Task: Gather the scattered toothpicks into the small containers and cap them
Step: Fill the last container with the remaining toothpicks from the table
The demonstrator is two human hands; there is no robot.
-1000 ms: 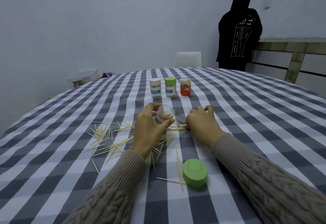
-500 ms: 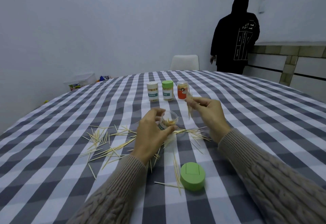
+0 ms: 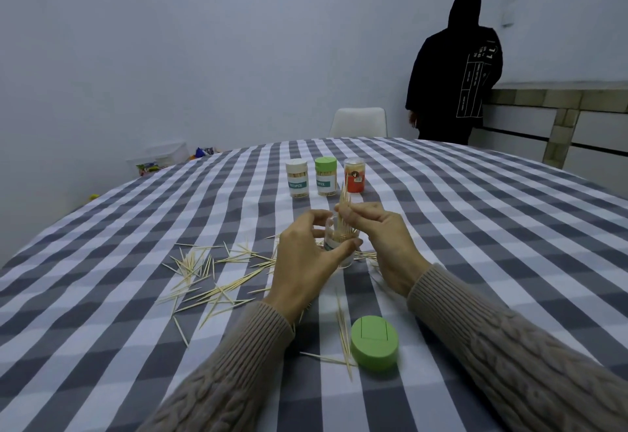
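Note:
My left hand grips a small clear container, upright and uncapped, with toothpicks inside. My right hand pinches a bunch of toothpicks just above the container's mouth; their lower ends reach into it. Several loose toothpicks lie scattered on the checked tablecloth to the left of my hands, and a few more lie near the green cap in front of me.
Behind my hands stand three capped containers: a white-capped one, a green-capped one and an orange one. A white chair is at the far table edge. A person in a black hoodie stands by the wall.
My right hand lifted a bunch of toothpicks off the cloth and brought them over to the container's mouth. My left hand turned the container from tilted to upright.

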